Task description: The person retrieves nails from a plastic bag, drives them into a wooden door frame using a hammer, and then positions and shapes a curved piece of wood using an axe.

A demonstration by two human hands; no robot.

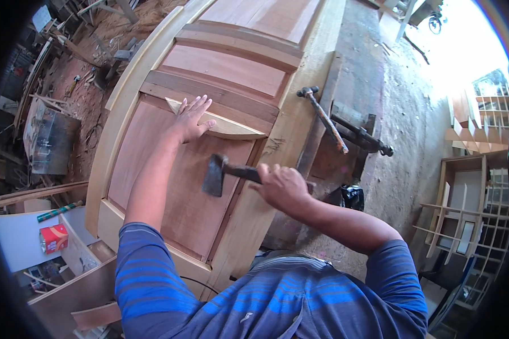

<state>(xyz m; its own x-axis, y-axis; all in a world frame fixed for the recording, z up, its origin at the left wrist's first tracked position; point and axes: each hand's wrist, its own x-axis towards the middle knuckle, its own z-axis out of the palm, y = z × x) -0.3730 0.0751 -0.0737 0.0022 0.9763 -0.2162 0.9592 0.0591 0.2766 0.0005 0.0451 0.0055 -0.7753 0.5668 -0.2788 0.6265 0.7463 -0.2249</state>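
Note:
My left hand (191,120) lies with spread fingers over a pale, curved wooden strip (234,129), pressing it against the panelled wooden door (169,186). The strip sits along the top of the nearest reddish panel, beneath a dark crossrail. In my right hand (283,185) is a small hatchet (214,176), gripped by its dark handle. Its wide, flared metal head hangs over the panel, below the strip and apart from it. Part of the handle is hidden by my fingers.
To the right of the door, a hammer (327,120) with a worn handle lies by a metal clamp (361,134) on the dark bench. Wooden lattice frames (464,214) stand at far right. A red tin (54,238) and boards are at lower left.

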